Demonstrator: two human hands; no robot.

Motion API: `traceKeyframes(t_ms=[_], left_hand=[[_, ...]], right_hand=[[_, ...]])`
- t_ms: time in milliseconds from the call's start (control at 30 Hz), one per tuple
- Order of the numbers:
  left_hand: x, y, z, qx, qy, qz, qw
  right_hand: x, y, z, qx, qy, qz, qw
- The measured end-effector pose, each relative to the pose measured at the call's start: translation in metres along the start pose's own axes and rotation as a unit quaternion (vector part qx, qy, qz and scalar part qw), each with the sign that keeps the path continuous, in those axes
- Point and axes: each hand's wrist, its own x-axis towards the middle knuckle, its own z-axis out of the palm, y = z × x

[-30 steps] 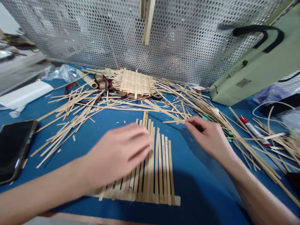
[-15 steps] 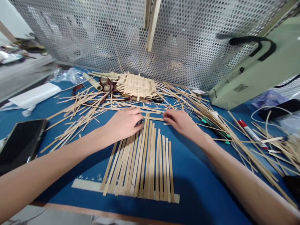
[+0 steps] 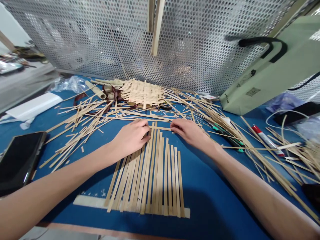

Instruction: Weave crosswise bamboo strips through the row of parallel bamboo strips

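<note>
Two bare hands meet at the far end of a fan of bamboo strips (image 3: 158, 173), whose strips lie side by side, lengthwise to the person. At that end a crosswise strip (image 3: 162, 128) spans the gap between the hands, near the tips of the fan's tallest strips. The right hand (image 3: 186, 130), just beyond the fan's right edge, pinches the crosswise strip between thumb and fingertips. The left hand (image 3: 133, 136) rests over the far left part of the fan, fingers curled at the other end of the crosswise strip; whether they grip it or merely press on it, I cannot tell. Beneath the fan's near ends runs a pale band (image 3: 87, 201), on a blue tabletop (image 3: 207, 206). Beyond the fan sits a woven mat (image 3: 142, 92), with loose strips (image 3: 86, 115) scattered to either side of it. Left of the fan lies a phone (image 3: 21, 160); well to its right are a red-capped marker (image 3: 267, 140) and, farther back, a pale green bag (image 3: 272, 76).
</note>
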Motion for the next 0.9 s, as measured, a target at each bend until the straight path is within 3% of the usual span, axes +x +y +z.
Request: traceKeyframes(t_ms=[300, 900], left_hand=[[0.001, -0.008, 0.007, -0.039, 0.03, 0.006, 0.999], [0.009, -0.018, 0.018, -0.089, 0.027, -0.013, 0.996]], right_hand=[[0.001, 0.001, 0.0, 0.004, -0.001, 0.003, 1.0], [-0.001, -0.001, 0.002, -0.008, 0.009, 0.007, 1.0]])
